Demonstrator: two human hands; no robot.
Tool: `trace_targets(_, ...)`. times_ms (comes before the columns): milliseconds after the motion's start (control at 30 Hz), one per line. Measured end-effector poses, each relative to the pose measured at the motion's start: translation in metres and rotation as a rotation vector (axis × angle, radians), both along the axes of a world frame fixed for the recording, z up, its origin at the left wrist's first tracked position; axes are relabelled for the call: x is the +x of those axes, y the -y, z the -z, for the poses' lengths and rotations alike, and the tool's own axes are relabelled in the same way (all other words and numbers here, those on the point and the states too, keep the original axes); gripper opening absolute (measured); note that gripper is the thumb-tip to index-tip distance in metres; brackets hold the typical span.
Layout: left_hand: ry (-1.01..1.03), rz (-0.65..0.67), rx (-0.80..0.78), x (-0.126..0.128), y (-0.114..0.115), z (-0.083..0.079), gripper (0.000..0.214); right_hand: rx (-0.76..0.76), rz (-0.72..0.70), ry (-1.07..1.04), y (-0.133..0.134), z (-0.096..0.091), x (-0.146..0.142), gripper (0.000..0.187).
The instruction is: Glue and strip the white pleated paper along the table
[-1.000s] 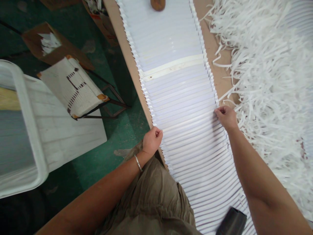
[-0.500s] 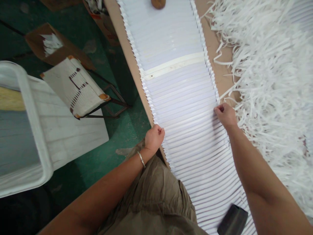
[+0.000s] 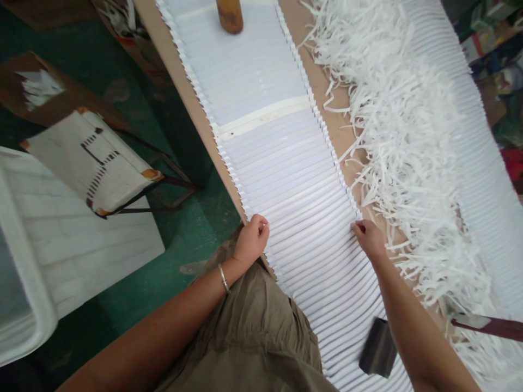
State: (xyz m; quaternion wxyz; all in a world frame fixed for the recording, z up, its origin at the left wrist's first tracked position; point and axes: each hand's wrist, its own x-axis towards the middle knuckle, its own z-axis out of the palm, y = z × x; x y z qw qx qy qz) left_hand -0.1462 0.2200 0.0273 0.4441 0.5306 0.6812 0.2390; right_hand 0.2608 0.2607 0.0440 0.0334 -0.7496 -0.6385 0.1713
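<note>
A long white slatted sheet (image 3: 281,179) lies along the table, made of many narrow strips side by side with small folded ends down both edges. At its left edge my left hand (image 3: 253,238), a bangle on the wrist, is closed in a pinch. Across from it, my right hand (image 3: 369,238) pinches at the right edge. Both sets of fingertips touch the strip ends; the exact bit between them is hidden. On the near part of the sheet rests a dark block (image 3: 378,348), and a brown rounded piece (image 3: 231,17) stands at the far part.
Loose white strips (image 3: 392,120) are heaped on the brown tabletop (image 3: 345,144) to the right. Beyond them lies another slatted sheet (image 3: 486,179). A tool with a dark red handle (image 3: 488,325) sits lower right. On the floor are a stool (image 3: 98,163), a carton (image 3: 77,98) and a white tub (image 3: 44,321).
My view has shifted to the right, showing more of the far side. My right hand has come nearer along the sheet's right edge; my left hand stays pinched at the left edge.
</note>
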Motion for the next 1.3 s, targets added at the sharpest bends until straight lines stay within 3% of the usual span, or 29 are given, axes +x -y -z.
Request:
trace_targets(133, 0.056, 0.217, 0.066, 0.025, -0.001, -0.035, 0.017, 0.031, -0.121, -0.098, 0.02, -0.024, -0.032, 0.029)
trace_targets(233, 0.178, 0.44, 0.189, 0.052, 0.0, -0.065, 0.033, -0.251, -0.323, -0.353, 0.031, -0.059, -0.078, 0.02)
trace_targets(333, 0.267, 0.547, 0.097, 0.072, -0.001, -0.079, 0.034, -0.491, -0.447, -0.556, 0.035, -0.084, -0.123, 0.012)
trace_targets(467, 0.341, 0.494, -0.122, 0.057, -0.005, -0.071, 0.023, -0.549, -0.433, -0.62, 0.025, -0.089, -0.144, 0.017)
trace_targets(700, 0.359, 0.219, -0.31, -0.013, 0.006, -0.045, 0.023, -0.49, -0.387, -0.548, -0.007, -0.066, -0.13, 0.025)
trace_targets(867, 0.301, -0.013, -0.262, -0.035, 0.012, -0.034, 0.027, -0.441, -0.329, -0.462, -0.041, -0.054, -0.11, 0.03)
trace_targets(1000, 0.241, -0.114, -0.2, -0.041, 0.001, -0.03, 0.025, -0.36, -0.333, -0.344, -0.068, -0.055, -0.098, 0.03)
trace_targets(1100, 0.238, -0.066, -0.05, -0.027, -0.013, -0.041, 0.016, -0.4, -0.435, -0.322, -0.077, -0.07, -0.111, 0.028)
trace_targets(1167, 0.31, 0.072, 0.036, -0.008, -0.021, -0.053, 0.022, -0.462, -0.535, -0.361, -0.076, -0.084, -0.13, 0.027)
trace_targets(1233, 0.421, 0.219, 0.007, 0.012, -0.024, -0.064, 0.024, -0.516, -0.613, -0.421, -0.073, -0.095, -0.149, 0.027)
trace_targets(1300, 0.49, 0.282, -0.091, 0.023, -0.024, -0.069, 0.024, -0.545, -0.651, -0.458, -0.071, -0.102, -0.16, 0.027)
